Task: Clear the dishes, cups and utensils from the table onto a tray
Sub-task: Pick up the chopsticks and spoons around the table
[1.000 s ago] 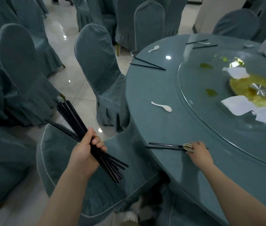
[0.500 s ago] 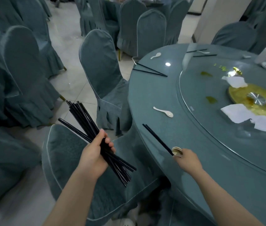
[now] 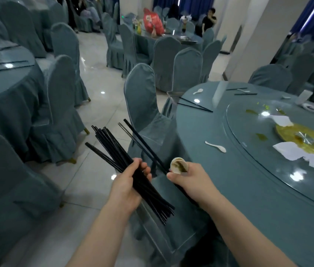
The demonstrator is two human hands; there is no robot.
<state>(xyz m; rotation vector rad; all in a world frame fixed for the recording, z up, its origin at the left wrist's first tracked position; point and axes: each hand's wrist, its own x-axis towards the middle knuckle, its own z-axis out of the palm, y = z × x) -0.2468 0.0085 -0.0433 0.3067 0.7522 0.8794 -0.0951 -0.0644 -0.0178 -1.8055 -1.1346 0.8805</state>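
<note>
Here, a thick bundle of black chopsticks (image 3: pixel 117 153), slim, straight and glossy, sits in the left hand (image 3: pixel 127 186), whose fingers curl round its middle; the sticks fan out up and to the left over the pale tiled floor (image 3: pixel 98 78) and jut down past the wrist on the other side. Just beside it, the right hand (image 3: pixel 191 180) grips a pair of black chopsticks (image 3: pixel 142 143) that slants up and left, its far tips near the fanned bundle but apart from it. The same hand also holds a small round spoon bowl (image 3: pixel 179 165), cream-coloured with a dark smear inside, pinched above the thumb. Both hands are off the round table (image 3: pixel 248 189), at its near edge, above a chair seat (image 3: pixel 171 189) in dull teal cloth.

The table wears a smooth teal cover with a glassy sheen. On it lies a white ceramic spoon (image 3: pixel 216 146), well apart from the hands, and farther back a loose pair of chopsticks (image 3: pixel 194 105) crossed near the rim, with another white spoon (image 3: pixel 198 91) beyond. A round glass turntable (image 3: pixel 248 147) carries crumpled white napkins (image 3: pixel 297 155) and a yellow spill (image 3: pixel 297 133). A chair with a rounded fabric back (image 3: pixel 142 101) stands just behind the chopsticks; more covered chairs and tables fill the room.
</note>
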